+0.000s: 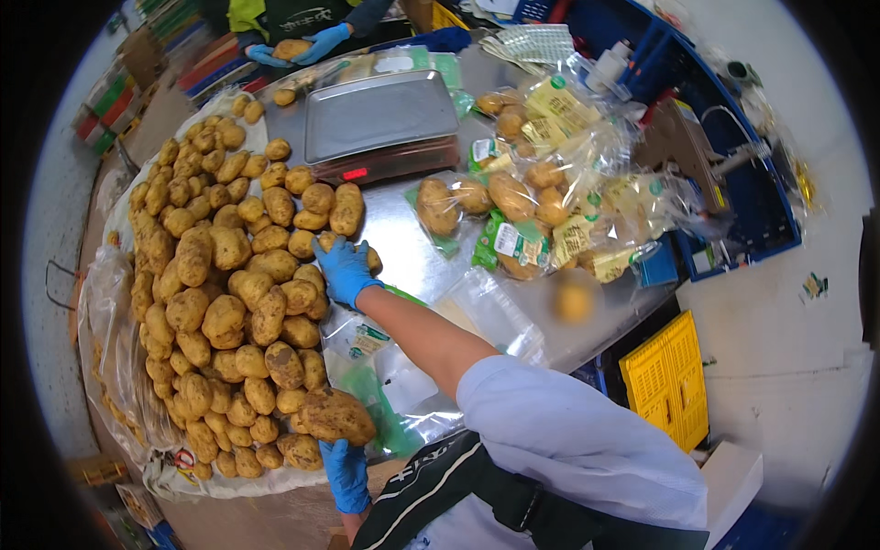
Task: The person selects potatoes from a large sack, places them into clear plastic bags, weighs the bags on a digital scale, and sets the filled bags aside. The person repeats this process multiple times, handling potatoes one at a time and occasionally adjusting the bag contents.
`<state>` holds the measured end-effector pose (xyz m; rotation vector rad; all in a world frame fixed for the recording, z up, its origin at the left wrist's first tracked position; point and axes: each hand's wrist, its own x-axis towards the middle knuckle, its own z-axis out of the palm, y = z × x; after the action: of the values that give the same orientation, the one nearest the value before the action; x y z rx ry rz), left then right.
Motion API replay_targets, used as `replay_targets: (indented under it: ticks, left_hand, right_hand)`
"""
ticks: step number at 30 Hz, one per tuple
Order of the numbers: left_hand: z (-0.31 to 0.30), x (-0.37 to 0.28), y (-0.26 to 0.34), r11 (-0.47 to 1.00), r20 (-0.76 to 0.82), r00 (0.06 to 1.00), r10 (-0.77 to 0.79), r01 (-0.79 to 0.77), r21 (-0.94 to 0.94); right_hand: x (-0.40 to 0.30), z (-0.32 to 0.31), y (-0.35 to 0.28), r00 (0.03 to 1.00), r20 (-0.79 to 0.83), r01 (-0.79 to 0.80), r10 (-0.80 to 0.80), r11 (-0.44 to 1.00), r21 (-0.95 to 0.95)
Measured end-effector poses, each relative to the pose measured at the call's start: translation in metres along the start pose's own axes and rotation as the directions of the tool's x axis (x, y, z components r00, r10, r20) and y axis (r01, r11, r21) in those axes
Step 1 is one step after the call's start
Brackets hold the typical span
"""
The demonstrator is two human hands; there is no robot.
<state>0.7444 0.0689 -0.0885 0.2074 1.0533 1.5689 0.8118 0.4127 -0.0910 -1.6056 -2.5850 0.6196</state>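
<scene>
My right hand (344,269), in a blue glove, rests on potatoes at the right edge of a large heap of potatoes (227,247); its fingertips touch a small potato, and whether they grip it cannot be told. Near the bottom, my left hand (345,474), gloved in blue too, has its fingers under a large soil-covered potato (338,416) and holds it at the table's edge. Between my hands lie clear plastic bags (364,342) with green print. A digital scale with a metal tray (381,117) stands beyond my right hand.
Bagged potatoes (512,196) lie on the metal table's right side. Blue crates (739,179) and a brown tape device (677,148) are at the right. A yellow crate (665,381) stands below. Across the table, a co-worker's gloved hands (323,45) hold a potato.
</scene>
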Motion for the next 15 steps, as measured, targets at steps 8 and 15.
replay_targets:
  ticks: [8, 15]
  left_hand:
    - [0.006, 0.006, 0.022, 0.998, 0.078, 0.995, -0.055, 0.052, 0.043]
    - [0.007, -0.003, 0.031, 0.988, 0.079, 0.997, -0.014, 0.002, 0.151]
  right_hand:
    - [0.004, 0.016, 0.01, 0.997, -0.078, -0.005, 0.006, 1.0, 0.005]
    - [0.001, 0.009, 0.006, 0.999, -0.035, 0.002, 0.0, 0.999, 0.053]
